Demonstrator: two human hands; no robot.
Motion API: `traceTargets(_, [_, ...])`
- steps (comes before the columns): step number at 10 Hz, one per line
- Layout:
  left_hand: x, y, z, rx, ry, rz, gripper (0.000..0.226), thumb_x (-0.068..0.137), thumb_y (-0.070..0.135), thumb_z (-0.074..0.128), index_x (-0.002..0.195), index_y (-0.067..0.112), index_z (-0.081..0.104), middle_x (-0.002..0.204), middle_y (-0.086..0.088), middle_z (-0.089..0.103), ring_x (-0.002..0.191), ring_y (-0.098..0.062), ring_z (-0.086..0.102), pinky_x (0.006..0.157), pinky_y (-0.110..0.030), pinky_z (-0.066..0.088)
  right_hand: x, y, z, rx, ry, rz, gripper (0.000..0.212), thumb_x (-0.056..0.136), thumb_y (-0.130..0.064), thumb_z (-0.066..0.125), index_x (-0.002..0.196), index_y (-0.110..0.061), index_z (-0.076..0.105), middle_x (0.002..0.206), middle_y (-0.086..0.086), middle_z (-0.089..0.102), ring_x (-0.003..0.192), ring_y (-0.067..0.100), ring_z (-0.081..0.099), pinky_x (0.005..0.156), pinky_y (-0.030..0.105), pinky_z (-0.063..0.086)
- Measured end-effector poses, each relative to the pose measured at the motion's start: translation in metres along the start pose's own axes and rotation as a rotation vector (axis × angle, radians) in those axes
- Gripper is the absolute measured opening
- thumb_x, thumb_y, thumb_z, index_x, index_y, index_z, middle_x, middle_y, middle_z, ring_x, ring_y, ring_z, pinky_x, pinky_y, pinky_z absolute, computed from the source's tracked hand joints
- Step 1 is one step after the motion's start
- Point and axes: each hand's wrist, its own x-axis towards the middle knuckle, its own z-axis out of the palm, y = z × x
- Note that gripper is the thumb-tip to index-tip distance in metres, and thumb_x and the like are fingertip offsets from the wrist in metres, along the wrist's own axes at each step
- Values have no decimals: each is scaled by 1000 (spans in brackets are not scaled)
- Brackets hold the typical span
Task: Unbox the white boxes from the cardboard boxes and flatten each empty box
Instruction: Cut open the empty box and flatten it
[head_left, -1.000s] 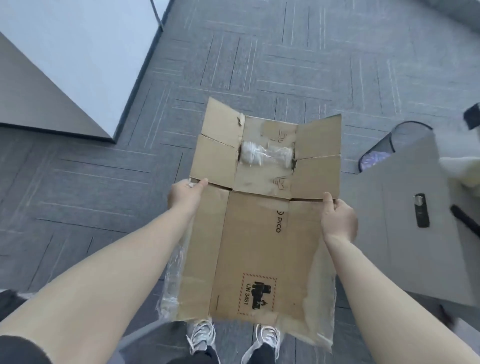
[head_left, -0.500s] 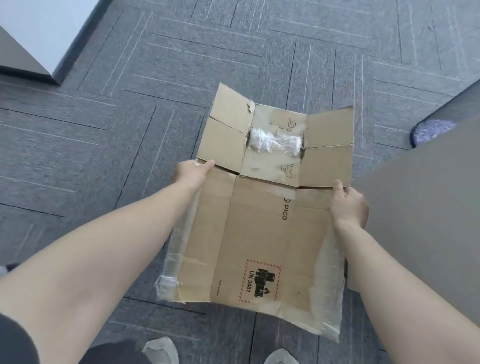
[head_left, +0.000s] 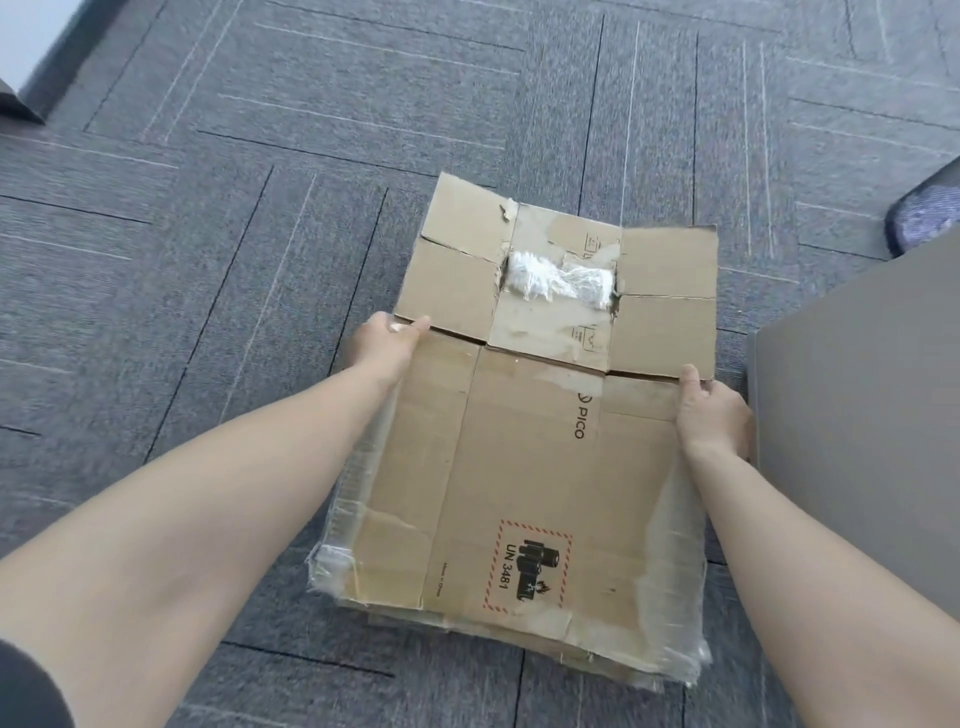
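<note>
Flattened cardboard box (head_left: 524, 452) lies flat between the two hands, over the grey carpet floor (head_left: 234, 208); whether it rests on the floor or on more cardboard cannot be told, though edges of further cardboard sheets show just beneath its near edge.

Left hand (head_left: 387, 345): grip clamped on the box's left edge, at the crease where the far flaps start; thumb on top, fingers hidden under the board.

Right hand (head_left: 714, 415): grip clamped on the right edge at the same crease; thumb on top, pointing away from the person, fingers curled round the side.

Beyond both grips: four flaps spread open, a wad of crumpled clear tape (head_left: 558, 280) stuck at their centre.

Nearer than the grips: printed panel reading "PICO", and a red-dashed "UN 3481" battery label (head_left: 527, 571). Clear tape film hangs off the near left and right corners.

Right of the right grip: grey worktop (head_left: 857, 415), close to the hand. Contact cannot be told.
</note>
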Motion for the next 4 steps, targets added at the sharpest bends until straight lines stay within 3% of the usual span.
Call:
traceTargets(1, [1,-6,7,53,-41,17,49,84,50,67,112,11,55,116,-5,64,111,-28,59,86,-32,43,3,8,5,-29,5,45,56,101,-52,37,107,-4,65,116,21,65,110,38,57,75,37,34])
traceTargets(2, [0,-6,11,189,-62,39,65,84,54,67,125,6,51,132,-15,56,124,-33,51,99,-38,42,2,10,8,-50,-11,79,60,99,-56,38,118,-5,62,122,22,62,115,40,55,81,41,39])
traceTargets(4, [-3,-14,8,173,-7,-7,102,73,60,75,151,15,27,150,-15,37,138,-32,38,112,-41,31,-4,8,8,19,65,90,60,93,-61,48,123,-9,45,119,21,62,108,41,59,78,44,41])
